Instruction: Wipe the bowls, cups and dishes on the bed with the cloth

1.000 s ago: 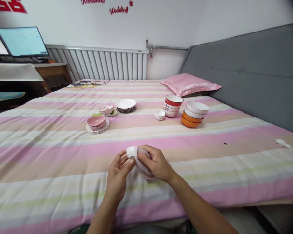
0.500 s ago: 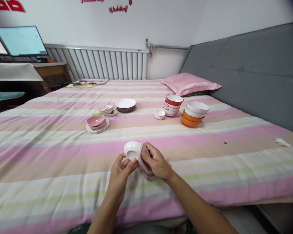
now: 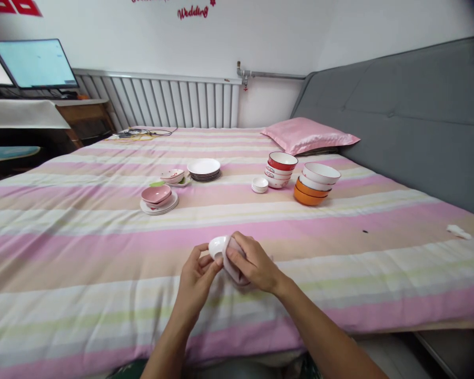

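Observation:
A small white dish (image 3: 217,246) is held up between both hands above the near part of the bed. My left hand (image 3: 198,273) is closed on its left side, thumb and fingers at the rim. In my right hand (image 3: 255,263) is a pale pinkish cloth (image 3: 233,267), wrapped over the dish's right side and pressed against it. The cloth hides much of the dish. Further off, a short stack of small white dishes (image 3: 259,185) stands beside a stack of red-and-white bowls (image 3: 281,168).
Orange and white bowls (image 3: 312,192) are stacked at the right. Dark-edged white plates (image 3: 204,167), pink bowls (image 3: 156,195) on white plates (image 3: 169,206), and patterned dishes (image 3: 173,176) stand left. A pink pillow (image 3: 306,135), cables (image 3: 138,134) and a crumpled white scrap (image 3: 458,231) lie on the bed.
The white dish has turned and shifted slightly right, with less of it showing. The cloth now covers more of it. Both hands remain on the dish and cloth.

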The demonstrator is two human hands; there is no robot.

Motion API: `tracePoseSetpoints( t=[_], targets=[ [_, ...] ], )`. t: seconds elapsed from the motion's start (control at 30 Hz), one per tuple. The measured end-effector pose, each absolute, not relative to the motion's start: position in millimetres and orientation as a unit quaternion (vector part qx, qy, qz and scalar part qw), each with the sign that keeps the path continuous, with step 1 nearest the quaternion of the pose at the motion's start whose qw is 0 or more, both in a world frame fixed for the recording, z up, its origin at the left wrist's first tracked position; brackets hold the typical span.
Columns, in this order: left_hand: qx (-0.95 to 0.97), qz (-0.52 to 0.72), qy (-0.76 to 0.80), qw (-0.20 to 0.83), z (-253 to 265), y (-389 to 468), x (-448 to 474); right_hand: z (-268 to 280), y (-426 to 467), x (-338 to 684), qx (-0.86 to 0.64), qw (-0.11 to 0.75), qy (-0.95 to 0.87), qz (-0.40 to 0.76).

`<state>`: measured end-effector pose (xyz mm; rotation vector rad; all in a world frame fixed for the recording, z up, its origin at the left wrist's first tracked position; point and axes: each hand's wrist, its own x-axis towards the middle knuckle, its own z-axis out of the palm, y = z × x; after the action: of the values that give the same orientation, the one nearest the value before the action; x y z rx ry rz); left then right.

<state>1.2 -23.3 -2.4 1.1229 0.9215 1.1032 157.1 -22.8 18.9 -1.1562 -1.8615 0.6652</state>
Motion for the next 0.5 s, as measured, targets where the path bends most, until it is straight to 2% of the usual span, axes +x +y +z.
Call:
tracePoseSetpoints(
  t=[0.1, 0.17, 0.37, 0.5],
  targets=[
    [0.462, 0.469, 0.389, 0.644, 5.0, -26.6, 3.9, 20.5, -24.4, 156.6, -0.438, 0.427, -0.708, 0.353],
    [0.454, 0.474, 0.384, 0.65, 7.2, -27.4, 5.1, 21.5, -25.5, 155.7, -0.438, 0.437, -0.7, 0.356],
    [0.452, 0.503, 0.401, 0.618, 4.0, -25.0, 5.4, 23.5, -28.6, 150.4, -0.491, 0.478, -0.712, 0.153],
    [0.467, 0.512, 0.404, 0.597, -1.3, -22.4, 4.1, 22.5, -30.2, 147.5, -0.496, 0.452, -0.734, 0.105]
  ],
)
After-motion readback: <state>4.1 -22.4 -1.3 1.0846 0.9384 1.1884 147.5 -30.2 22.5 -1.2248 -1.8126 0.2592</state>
